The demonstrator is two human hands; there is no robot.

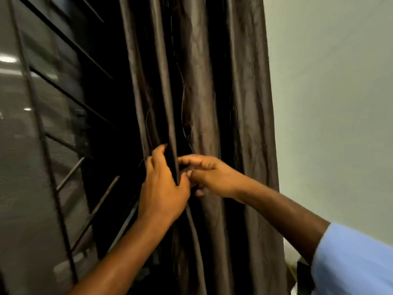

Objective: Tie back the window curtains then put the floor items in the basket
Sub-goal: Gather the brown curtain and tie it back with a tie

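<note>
A dark brown curtain (200, 86) hangs bunched in long folds against the right side of the window. My left hand (163, 188) grips a narrow fold at the curtain's left edge, fingers curled round it. My right hand (209, 175) reaches in from the right and meets the left hand at the same fold, its fingers bent and pinching the fabric; the fingertips are partly hidden between the folds. Loose threads dangle down the middle of the curtain. No tie-back, basket or floor items show in view.
A window (19, 145) with dark metal bars (42, 133) and a mesh screen fills the left side. A pale wall (331, 103) stands to the right of the curtain. My light blue sleeve (357, 260) covers the right upper arm.
</note>
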